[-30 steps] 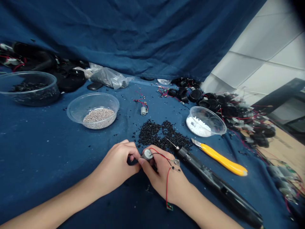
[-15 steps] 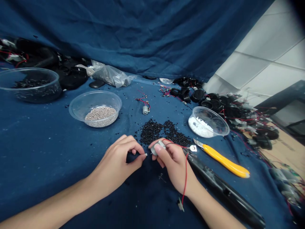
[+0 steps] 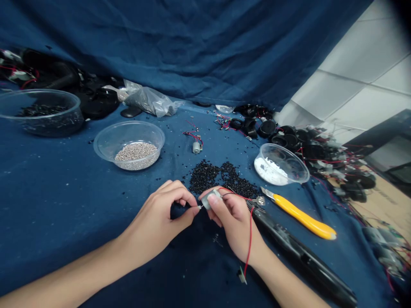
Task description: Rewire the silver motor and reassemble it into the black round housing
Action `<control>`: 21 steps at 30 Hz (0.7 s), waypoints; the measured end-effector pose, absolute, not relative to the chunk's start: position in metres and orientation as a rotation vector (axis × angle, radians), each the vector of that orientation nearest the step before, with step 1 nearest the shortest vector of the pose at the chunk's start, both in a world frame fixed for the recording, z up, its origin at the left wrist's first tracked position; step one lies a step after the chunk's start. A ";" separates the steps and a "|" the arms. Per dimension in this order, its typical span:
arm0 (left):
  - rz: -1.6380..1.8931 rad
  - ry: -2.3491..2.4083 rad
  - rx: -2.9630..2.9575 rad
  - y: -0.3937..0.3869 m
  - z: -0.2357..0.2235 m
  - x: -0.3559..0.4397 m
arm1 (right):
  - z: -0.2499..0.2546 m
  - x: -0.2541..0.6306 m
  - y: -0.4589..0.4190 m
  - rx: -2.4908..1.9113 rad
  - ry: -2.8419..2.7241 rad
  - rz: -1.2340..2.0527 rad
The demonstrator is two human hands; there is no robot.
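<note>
My right hand [image 3: 233, 218] is closed around a small grey motor [image 3: 210, 199] with red and black wires [image 3: 248, 239] trailing over my wrist. My left hand [image 3: 160, 218] pinches thumb and forefinger together at the motor's shaft end; what the fingertips hold is too small to make out. Both hands hover just in front of a heap of small black parts [image 3: 221, 177] on the blue cloth.
A black electric screwdriver [image 3: 298, 252] and a yellow utility knife [image 3: 298, 214] lie to the right. Clear bowls hold silvery bits [image 3: 130, 143], white pieces [image 3: 279, 164] and dark parts [image 3: 40, 111]. Another wired motor [image 3: 195, 145] lies behind the heap. Black housings and wired parts [image 3: 308, 149] pile up at back right.
My right hand lifted the motor and turned it, shaft end toward my left hand. My left fingertips drew apart from it, then closed back in on the shaft end.
</note>
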State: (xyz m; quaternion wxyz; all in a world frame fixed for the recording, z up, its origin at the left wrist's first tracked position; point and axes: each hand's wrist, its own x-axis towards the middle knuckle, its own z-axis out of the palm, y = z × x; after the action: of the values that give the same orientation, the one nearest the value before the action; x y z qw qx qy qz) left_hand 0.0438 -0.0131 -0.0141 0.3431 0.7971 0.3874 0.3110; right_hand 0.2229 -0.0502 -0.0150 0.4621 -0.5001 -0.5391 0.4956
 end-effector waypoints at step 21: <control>0.634 1.022 2.353 -0.006 -0.032 0.041 | -0.019 0.219 -0.053 -1.271 -1.400 1.211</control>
State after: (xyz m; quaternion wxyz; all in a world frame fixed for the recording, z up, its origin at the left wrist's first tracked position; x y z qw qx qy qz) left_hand 0.0415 -0.0059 -0.0324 0.2468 0.8629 0.3748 0.2324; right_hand 0.2185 -0.0530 -0.0194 0.4332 -0.5103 -0.5620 0.4860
